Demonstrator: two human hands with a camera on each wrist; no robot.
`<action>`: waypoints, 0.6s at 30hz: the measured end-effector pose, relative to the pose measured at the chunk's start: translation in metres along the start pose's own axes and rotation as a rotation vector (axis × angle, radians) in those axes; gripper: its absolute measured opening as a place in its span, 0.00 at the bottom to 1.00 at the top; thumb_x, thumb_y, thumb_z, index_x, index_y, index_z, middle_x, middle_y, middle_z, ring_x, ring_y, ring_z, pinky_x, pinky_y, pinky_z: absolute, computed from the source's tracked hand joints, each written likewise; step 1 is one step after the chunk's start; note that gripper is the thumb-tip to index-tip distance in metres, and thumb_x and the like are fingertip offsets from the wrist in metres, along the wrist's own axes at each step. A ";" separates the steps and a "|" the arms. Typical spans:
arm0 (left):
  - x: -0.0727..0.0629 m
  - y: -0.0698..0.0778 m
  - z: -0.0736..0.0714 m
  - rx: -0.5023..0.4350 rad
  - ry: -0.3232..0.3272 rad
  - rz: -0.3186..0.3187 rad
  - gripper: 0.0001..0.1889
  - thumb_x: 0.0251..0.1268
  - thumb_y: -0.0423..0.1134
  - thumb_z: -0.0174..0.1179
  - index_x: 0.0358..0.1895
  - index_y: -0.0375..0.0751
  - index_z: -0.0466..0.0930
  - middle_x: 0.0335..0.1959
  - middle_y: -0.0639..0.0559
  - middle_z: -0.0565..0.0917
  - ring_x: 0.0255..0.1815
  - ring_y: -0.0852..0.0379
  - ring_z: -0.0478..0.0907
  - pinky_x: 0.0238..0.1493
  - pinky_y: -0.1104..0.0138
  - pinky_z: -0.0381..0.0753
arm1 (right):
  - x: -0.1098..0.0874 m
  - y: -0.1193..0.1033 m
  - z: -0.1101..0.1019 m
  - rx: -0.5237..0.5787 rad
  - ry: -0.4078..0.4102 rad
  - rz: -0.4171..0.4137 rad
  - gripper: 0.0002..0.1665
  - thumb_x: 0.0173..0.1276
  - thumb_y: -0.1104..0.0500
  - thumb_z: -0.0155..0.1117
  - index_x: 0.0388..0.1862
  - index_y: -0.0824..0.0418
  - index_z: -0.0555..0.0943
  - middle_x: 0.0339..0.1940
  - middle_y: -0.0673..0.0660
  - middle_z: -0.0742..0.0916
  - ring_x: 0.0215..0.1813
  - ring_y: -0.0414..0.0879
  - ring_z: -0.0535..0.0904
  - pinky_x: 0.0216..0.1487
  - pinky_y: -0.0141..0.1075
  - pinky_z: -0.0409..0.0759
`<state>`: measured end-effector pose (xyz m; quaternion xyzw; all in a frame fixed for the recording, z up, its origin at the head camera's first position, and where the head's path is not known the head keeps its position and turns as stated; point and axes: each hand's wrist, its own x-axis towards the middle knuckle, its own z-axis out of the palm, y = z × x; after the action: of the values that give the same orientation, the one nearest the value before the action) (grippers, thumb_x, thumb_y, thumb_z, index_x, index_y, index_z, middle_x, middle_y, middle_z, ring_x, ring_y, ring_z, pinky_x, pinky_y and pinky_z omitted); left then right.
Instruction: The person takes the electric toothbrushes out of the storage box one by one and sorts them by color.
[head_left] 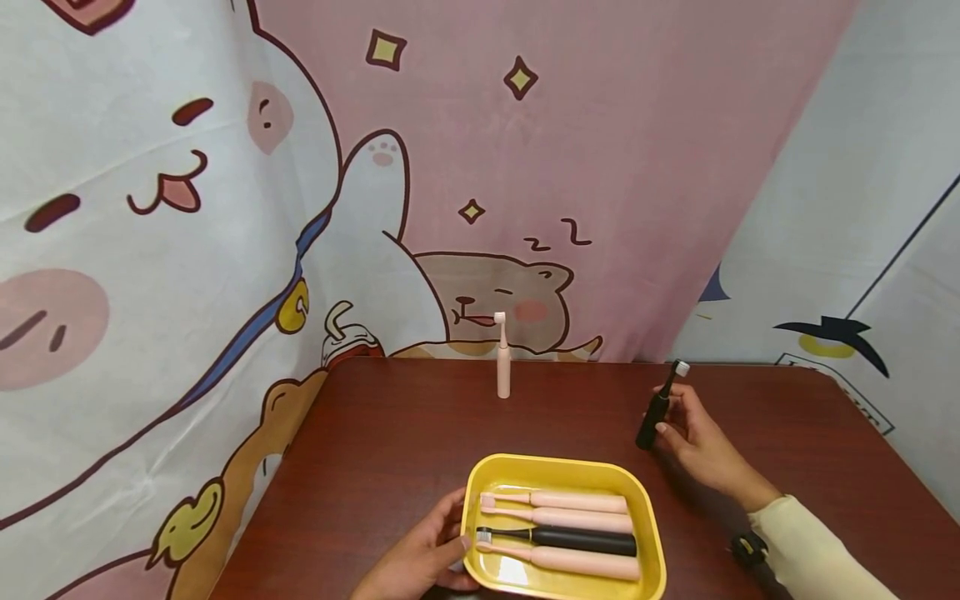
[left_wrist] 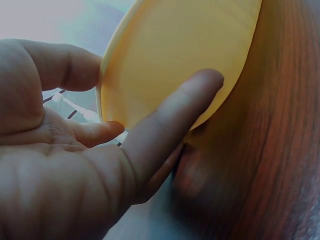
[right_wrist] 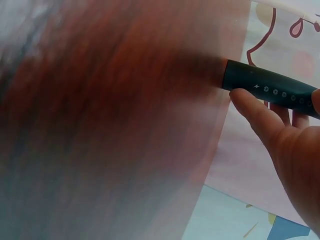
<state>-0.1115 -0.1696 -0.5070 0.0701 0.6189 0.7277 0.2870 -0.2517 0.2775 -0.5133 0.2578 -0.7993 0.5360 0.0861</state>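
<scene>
A black electric toothbrush [head_left: 655,412], tilted with its white-bristled head up, is held between thumb and fingers of my right hand [head_left: 701,442] over the right side of the table. The right wrist view shows its handle [right_wrist: 270,86] with a row of small symbols. My left hand [head_left: 423,550] grips the left end of a yellow tray [head_left: 654,533], thumb at the rim, fingers along the outer wall [left_wrist: 165,55]. Inside the tray lie a black toothbrush [head_left: 585,540] and three pink ones, among them the nearest pink toothbrush [head_left: 585,563], heads pointing left.
One pink electric toothbrush [head_left: 503,375] stands upright near the back edge of the dark red wooden table [head_left: 405,425]. Behind the table hangs a cartoon-printed cloth [head_left: 600,150], which also runs along the left side. A dark band [head_left: 748,548] is on the right wrist.
</scene>
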 end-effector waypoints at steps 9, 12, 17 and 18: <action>0.001 -0.002 0.000 -0.009 0.008 -0.014 0.36 0.84 0.35 0.53 0.86 0.40 0.45 0.72 0.31 0.71 0.62 0.42 0.80 0.47 0.49 0.92 | -0.002 -0.002 -0.002 -0.039 0.011 -0.014 0.42 0.69 0.84 0.58 0.78 0.68 0.59 0.54 0.69 0.78 0.55 0.34 0.85 0.49 0.32 0.90; 0.001 -0.002 0.000 -0.012 0.007 -0.014 0.36 0.84 0.35 0.52 0.86 0.39 0.45 0.73 0.30 0.70 0.62 0.42 0.80 0.47 0.49 0.92 | -0.002 -0.005 -0.004 -0.131 0.032 -0.026 0.48 0.65 0.82 0.65 0.81 0.65 0.59 0.56 0.67 0.79 0.58 0.30 0.82 0.56 0.21 0.83; 0.001 -0.001 0.000 -0.012 0.004 -0.012 0.36 0.84 0.35 0.52 0.86 0.39 0.45 0.73 0.30 0.70 0.62 0.42 0.80 0.47 0.49 0.92 | -0.006 -0.016 -0.011 -0.232 0.040 0.063 0.55 0.65 0.74 0.74 0.84 0.59 0.56 0.63 0.66 0.79 0.60 0.34 0.81 0.55 0.21 0.81; 0.001 -0.001 0.000 -0.011 0.002 -0.011 0.36 0.84 0.35 0.52 0.86 0.39 0.45 0.73 0.30 0.70 0.62 0.42 0.80 0.47 0.49 0.92 | -0.007 -0.019 -0.012 -0.247 0.037 0.091 0.55 0.65 0.71 0.75 0.85 0.57 0.56 0.64 0.66 0.79 0.61 0.37 0.82 0.54 0.24 0.83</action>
<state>-0.1116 -0.1690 -0.5078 0.0641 0.6157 0.7296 0.2908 -0.2378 0.2855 -0.4959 0.1990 -0.8683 0.4415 0.1075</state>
